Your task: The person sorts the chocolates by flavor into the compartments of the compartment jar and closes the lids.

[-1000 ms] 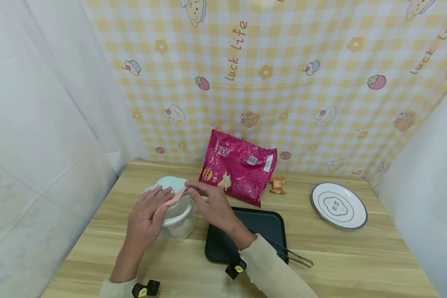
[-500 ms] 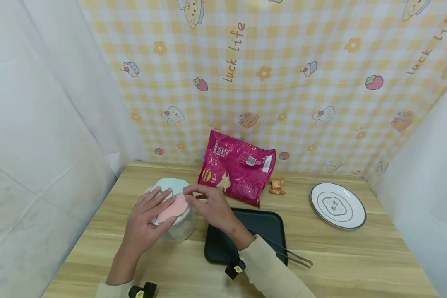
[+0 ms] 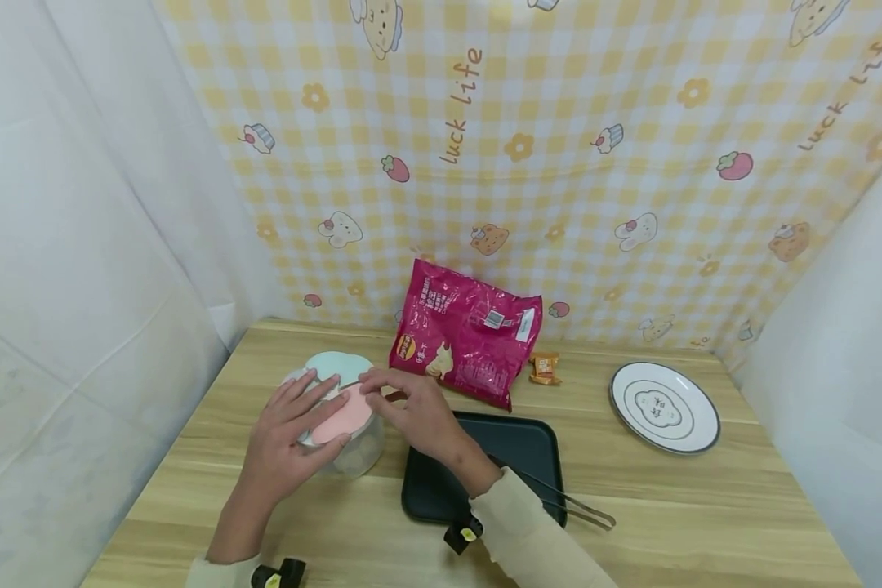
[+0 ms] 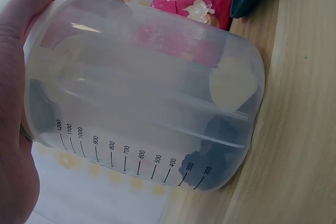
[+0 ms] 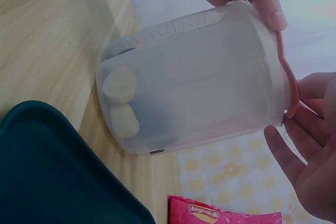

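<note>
A clear plastic storage jar (image 4: pixel 147 77) with printed measure marks stands on the table. Round pale pieces (image 5: pixel 120 85) lie at its bottom, beside a dark shape I cannot identify. Its lid has a mint part (image 3: pixel 338 366) and a pink flap (image 3: pixel 343 416), which lies down flat. My left hand (image 3: pixel 282 433) rests across the lid with fingers spread, its thumb by the flap's near end. With curled fingers, my right hand (image 3: pixel 415 408) pinches the pink flap's edge at the jar's right side.
A dark tray (image 3: pixel 510 433) bearing metal tongs (image 3: pixel 588 513) sits right of the jar. Behind stands a magenta chip bag (image 3: pixel 466 335), with a small orange wrapped snack (image 3: pixel 545 368) beside it. A white plate (image 3: pixel 665 408) lies at the right.
The pink flap stood raised one second ago and has come down flat onto the lid. My right fingers followed its edge; my left hand stayed on the lid.
</note>
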`<state>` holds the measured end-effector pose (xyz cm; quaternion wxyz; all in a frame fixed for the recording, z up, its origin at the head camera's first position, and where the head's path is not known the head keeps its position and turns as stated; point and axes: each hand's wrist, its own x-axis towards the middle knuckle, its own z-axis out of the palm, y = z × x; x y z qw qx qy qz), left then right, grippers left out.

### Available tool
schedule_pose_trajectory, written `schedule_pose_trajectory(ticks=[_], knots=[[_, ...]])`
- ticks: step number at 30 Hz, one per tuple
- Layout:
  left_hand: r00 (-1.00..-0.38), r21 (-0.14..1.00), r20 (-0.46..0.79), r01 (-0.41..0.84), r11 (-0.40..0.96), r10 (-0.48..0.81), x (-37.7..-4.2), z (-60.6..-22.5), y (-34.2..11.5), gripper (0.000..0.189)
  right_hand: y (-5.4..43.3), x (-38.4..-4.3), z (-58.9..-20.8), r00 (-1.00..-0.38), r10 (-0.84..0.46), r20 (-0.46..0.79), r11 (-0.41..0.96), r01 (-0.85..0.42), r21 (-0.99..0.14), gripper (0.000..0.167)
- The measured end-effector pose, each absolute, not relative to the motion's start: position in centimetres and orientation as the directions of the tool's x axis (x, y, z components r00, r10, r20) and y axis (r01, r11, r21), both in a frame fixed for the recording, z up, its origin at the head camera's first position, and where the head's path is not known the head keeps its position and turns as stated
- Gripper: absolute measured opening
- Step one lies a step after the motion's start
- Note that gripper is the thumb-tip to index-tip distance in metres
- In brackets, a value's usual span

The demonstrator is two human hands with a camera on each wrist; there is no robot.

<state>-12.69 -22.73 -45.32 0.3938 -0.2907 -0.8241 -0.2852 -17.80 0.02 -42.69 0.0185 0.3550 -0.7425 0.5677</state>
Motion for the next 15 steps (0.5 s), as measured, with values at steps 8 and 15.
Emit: schedule_pose_trajectory(ticks=[8,15], knots=[[-0.475,0.186,0.828,0.734,0.653,0.298,-12.85,-45.34,-22.81,0.049,0.13,-17.58,-42.98,-0.710,-0.528,0.465,0.152,-0.618,-0.771,0.018],[-0.472,0.167,0.825,0.728,0.665,0.309,-12.91,-45.17,-22.87,0.051,0.22,-17.71,-42.88,-0.692,-0.561,0.455,0.177,-0.637,-0.750,0.022]])
